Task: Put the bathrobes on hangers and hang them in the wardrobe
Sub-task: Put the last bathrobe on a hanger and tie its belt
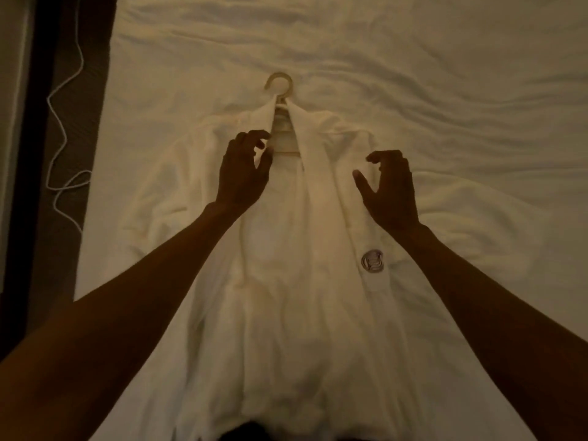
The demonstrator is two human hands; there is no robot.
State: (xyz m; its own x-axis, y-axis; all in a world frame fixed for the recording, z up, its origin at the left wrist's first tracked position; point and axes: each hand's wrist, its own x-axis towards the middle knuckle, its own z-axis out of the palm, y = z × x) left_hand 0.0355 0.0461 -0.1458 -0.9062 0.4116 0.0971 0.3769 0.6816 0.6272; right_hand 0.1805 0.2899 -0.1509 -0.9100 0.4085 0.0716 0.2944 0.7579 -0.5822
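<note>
A white bathrobe (286, 249) lies spread on the bed, collar away from me, with a round grey emblem (371, 261) on its right chest. A pale hanger (280, 87) sits inside the collar, its hook lying on the sheet above the robe. My left hand (243, 173) hovers at the left lapel beside the hanger's body, fingers loosely curled and holding nothing that I can see. Over the robe's right shoulder floats my right hand (389, 186), thumb and fingers spread and empty.
The bed (445, 74) with its wrinkled white sheet fills most of the view. Along its left edge runs a dark floor strip with a white cable (60, 128) snaking over it. No wardrobe is in view.
</note>
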